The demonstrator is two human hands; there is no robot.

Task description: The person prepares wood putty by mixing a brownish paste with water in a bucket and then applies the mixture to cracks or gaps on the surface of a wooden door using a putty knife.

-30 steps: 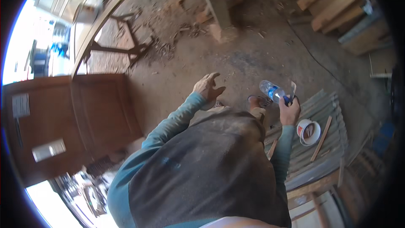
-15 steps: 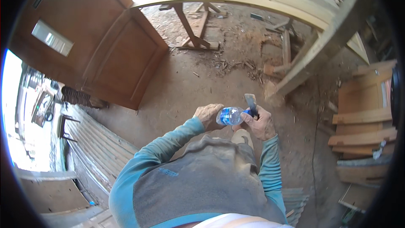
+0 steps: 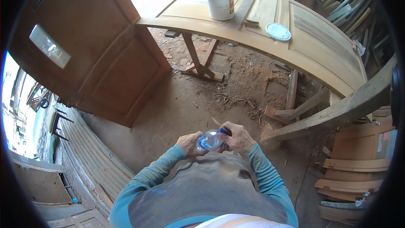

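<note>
In front of my body, my left hand (image 3: 190, 143) is closed round the body of a clear plastic bottle (image 3: 208, 141) with a blue label, held tilted. At the bottle's blue-capped neck is my right hand (image 3: 238, 137), its fingers closed. That same hand holds a putty knife (image 3: 216, 122), whose blade shows nearly edge-on and points up and left; its handle is mostly hidden by the fingers. My right fingers partly cover the cap, so I cannot tell whether it is loose.
A pale wooden door (image 3: 312, 25) lies on trestles ahead, carrying a white bucket (image 3: 220, 8), a round lid (image 3: 278, 32) and a small brown block (image 3: 252, 24). To the left stands a brown door (image 3: 105, 59). A thick beam (image 3: 329, 118) slants at right; wood scraps litter the floor.
My view has lifted, so more of the pale door shows. Both hands and the bottle now sit lower and further left in view. The putty knife's blade has turned from broadside to nearly edge-on.
</note>
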